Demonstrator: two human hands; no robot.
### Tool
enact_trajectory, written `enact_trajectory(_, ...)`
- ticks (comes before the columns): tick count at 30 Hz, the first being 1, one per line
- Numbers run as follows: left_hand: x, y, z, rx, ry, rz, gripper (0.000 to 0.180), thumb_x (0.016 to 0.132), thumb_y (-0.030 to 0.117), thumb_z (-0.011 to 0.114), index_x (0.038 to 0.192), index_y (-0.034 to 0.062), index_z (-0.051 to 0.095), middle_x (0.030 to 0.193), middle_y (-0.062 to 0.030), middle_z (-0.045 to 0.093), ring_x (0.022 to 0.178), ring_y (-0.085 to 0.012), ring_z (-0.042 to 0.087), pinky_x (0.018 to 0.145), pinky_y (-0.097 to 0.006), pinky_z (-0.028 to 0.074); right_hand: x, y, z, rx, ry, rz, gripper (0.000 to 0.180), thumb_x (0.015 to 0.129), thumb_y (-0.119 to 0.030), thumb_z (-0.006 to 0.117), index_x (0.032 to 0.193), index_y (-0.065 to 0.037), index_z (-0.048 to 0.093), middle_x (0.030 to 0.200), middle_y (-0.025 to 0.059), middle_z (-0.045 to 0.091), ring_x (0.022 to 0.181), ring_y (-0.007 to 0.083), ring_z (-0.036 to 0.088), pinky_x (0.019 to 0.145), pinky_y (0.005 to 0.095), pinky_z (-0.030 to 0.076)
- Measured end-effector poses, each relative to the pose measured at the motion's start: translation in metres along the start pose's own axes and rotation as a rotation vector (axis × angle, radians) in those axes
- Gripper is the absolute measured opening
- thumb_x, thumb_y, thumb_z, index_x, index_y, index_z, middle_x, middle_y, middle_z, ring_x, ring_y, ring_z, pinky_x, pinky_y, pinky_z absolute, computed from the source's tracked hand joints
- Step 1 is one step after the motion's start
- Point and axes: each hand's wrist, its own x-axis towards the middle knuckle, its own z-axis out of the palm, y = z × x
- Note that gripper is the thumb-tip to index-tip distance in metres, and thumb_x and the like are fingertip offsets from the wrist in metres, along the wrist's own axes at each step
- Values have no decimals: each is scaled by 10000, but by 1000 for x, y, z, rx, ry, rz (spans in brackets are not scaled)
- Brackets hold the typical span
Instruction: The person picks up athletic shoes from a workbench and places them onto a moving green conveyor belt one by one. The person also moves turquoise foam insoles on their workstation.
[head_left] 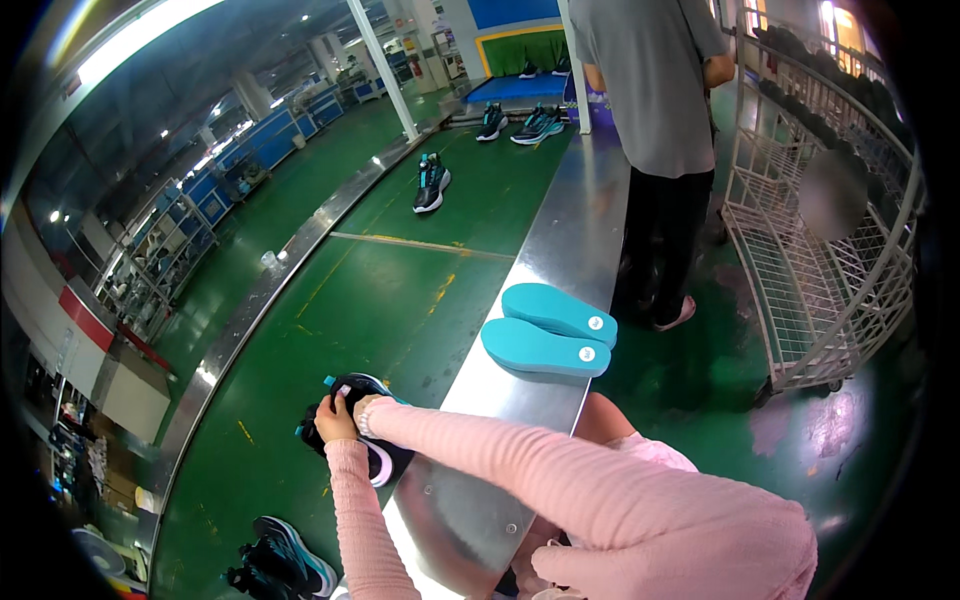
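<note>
A black sneaker (398, 456) with a pale sole and turquoise trim stands at the left edge of the metal ledge, over the green belt. My left hand (335, 420) is closed on the sneaker's upper near its opening, thumb and fingers pinching the edge. My right hand (368, 408), a beaded bracelet at its wrist, reaches across against the same sneaker; its fingers are mostly hidden. On the ledge to the right lie two turquoise insoles (545, 347) side by side, each with a round white mark at the heel.
More black sneakers (290, 560) rest on the belt (370, 310) at the near left, with others (432, 184) farther along. The metal ledge (560, 235) runs along its right side. A person in grey (650, 90) stands beyond, beside a white wire rack cart (790, 270).
</note>
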Motion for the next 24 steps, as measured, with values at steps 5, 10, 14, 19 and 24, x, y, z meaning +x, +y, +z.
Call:
enact_trajectory(5,-8,55,-32,-45,62,337,280,677,21,621,940,-7,528,800,-152,529,843,-323,524,786,-383,414,-88,43,24,487,872,-335,199,800,-123,465,956,-57,569,1024,172,567,859,291,580,740,359,470)
enact_trajectory(10,0,65,-28,402,-817,178,420,669,223,670,1033,44,559,1039,-171,569,981,-305,535,847,-364,422,-196,110,39,881,392,39,194,847,-156,433,942,-68,578,638,66,595,573,179,594,571,295,474)
enact_trajectory(14,25,116,-10,966,-1384,167,502,736,358,574,1150,82,515,1159,-109,528,1076,-261,498,901,-347,400,-236,132,79,982,485,43,197,857,-168,434,941,-71,584,571,39,559,515,135,564,525,263,449)
enact_trajectory(19,11,41,18,883,-1167,303,404,745,285,514,1124,153,552,1216,-71,493,1134,-237,453,945,-349,362,-233,128,72,1029,470,50,239,854,-184,399,974,-69,571,584,76,557,532,206,561,560,304,445)
enact_trajectory(24,15,94,-14,1014,-1345,177,383,800,299,416,1159,197,504,1299,-22,403,1213,-212,354,999,-346,286,-231,132,72,1059,447,54,242,839,-174,405,972,-60,573,558,82,546,520,215,553,552,308,440)
